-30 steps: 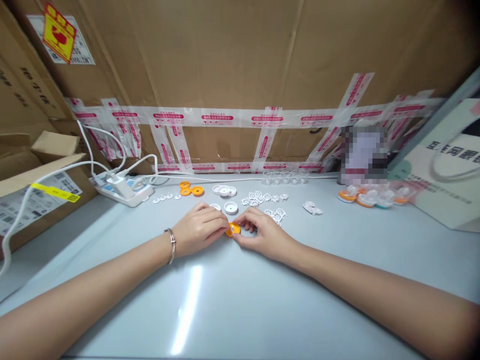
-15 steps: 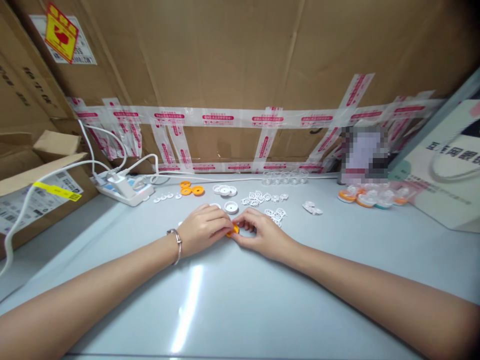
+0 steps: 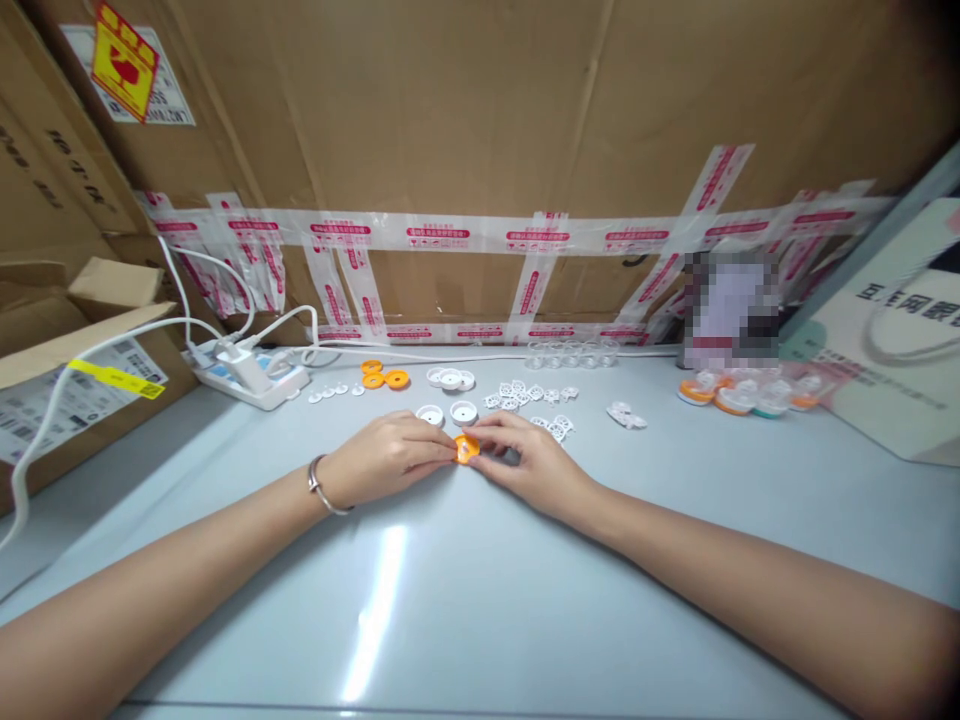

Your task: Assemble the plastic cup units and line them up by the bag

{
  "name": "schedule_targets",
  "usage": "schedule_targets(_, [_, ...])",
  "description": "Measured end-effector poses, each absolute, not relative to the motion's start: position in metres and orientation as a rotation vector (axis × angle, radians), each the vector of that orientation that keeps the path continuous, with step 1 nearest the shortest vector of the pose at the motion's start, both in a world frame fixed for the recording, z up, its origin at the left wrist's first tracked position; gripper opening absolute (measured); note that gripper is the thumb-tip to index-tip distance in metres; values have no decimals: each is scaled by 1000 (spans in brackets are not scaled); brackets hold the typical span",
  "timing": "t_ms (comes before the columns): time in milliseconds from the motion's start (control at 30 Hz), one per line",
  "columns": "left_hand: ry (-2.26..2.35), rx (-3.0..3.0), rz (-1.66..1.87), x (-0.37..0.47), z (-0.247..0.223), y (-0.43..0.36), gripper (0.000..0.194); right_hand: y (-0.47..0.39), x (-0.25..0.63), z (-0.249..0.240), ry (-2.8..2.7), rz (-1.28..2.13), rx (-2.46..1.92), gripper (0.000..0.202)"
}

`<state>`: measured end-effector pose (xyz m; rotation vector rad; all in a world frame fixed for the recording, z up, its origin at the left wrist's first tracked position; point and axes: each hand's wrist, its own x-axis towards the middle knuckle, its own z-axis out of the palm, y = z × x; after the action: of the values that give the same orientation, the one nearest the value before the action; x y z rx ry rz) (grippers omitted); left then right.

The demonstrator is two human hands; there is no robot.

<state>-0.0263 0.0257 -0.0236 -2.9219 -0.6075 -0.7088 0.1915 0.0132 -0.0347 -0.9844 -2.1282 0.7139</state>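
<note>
Between my two hands is a round orange plastic cap with a small pale piece at its centre. My left hand, with a bracelet at the wrist, is closed on the cap's left edge. On the opposite edge, the thumb and fingers of my right hand pinch it. Just beyond the cap sit two white round caps. White openwork plastic pieces lie by my right hand's knuckles, partly covered by it.
Further back are orange caps, small white discs, stacked white caps and clear cups. A power strip stands left, beside an open carton. Orange-and-clear assembled pieces stand right. A large cardboard box walls the back.
My left hand has shifted slightly left and its fingers have straightened, uncovering more of the orange cap and a white cap behind. The right hand still grips the cap.
</note>
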Motion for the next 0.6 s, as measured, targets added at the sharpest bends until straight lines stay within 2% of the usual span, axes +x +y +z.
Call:
schedule_targets(100, [-623,-2944,-696,-26,-25,26,21,13,191,-34,-2099,760,-974,26])
schedule_targets(233, [-671,-2990,-786,-25,-25,26,22,10,192,-30,-2072,848,-1021,16])
schedule_targets(600, [-664,-2976,-793,-26,-27,26,24,10,194,-32,-2134,741,-964,16])
